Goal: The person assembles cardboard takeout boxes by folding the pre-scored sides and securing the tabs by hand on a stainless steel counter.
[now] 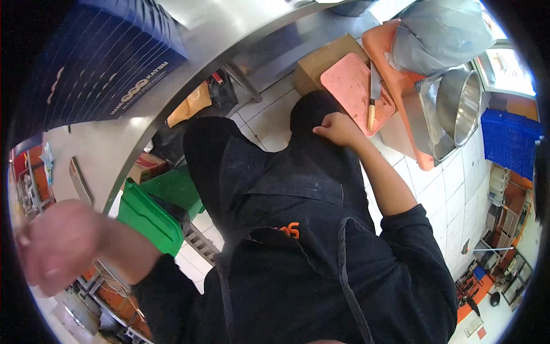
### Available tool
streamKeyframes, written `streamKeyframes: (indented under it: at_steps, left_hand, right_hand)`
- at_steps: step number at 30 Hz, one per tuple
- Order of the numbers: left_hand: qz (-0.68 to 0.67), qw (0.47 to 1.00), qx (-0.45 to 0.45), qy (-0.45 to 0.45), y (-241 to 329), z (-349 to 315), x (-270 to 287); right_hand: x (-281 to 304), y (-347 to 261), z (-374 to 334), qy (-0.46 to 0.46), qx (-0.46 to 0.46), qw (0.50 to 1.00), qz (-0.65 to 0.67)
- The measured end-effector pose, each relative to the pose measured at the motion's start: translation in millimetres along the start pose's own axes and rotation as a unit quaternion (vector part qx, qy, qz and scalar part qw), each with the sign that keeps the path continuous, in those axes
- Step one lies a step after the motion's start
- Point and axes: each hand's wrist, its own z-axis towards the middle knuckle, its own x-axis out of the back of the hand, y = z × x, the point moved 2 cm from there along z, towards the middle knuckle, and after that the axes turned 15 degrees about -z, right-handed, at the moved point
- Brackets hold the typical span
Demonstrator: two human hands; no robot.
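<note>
My left hand (60, 246) is raised at the far left, beside the steel counter's edge. Motion smears its fingers, so whether anything is in it does not show. Over my right thigh rests my right hand (340, 129), its fingers curled in against the dark apron (298, 198); nothing shows in it. Just beyond that hand lies a pink cutting board (346, 77), stained with small scraps. A knife (373, 94) with a pale wooden handle lies along the board's right side, untouched.
A steel counter (217, 34) curves along the left and carries a blue box (109, 63). Beneath it stands a green bin (149, 215). To the right, an orange surface (401, 97) bears a grey plastic bag (441, 34), a metal pan (427, 114) and a steel bowl (458, 106). A blue crate (510, 143) stands farther right.
</note>
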Motion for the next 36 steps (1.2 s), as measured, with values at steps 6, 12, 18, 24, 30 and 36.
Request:
streamKeyframes:
  at_steps: [6, 12, 18, 24, 30, 36]
  left_hand:
    - [-0.140, 0.926, 0.252, -0.244, 27, -174, -92]
    - [-0.103, 0.743, 0.488, -0.447, 22, -278, -122]
    - [-0.152, 0.610, 0.598, -0.498, 41, -313, -168]
    - [-0.475, 0.336, 0.643, -0.498, 75, -342, -186]
    - [-0.430, 0.355, 0.770, -0.309, 64, -317, -166]
    - [-0.488, 0.364, 0.770, -0.191, 45, -352, -145]
  right_hand:
    - [9, 83, -16, -0.179, 0.015, 0.984, 0.017]
    - [18, 103, -51, -0.020, -0.038, 0.925, 0.378]
    - [111, 27, -72, 0.167, 0.100, 0.713, 0.674]
    - [163, -68, -108, 0.096, 0.174, 0.628, 0.752]
    - [167, -131, -148, 0.156, 0.265, 0.648, 0.697]
    - [154, -181, -188, 0.176, 0.457, 0.613, 0.620]
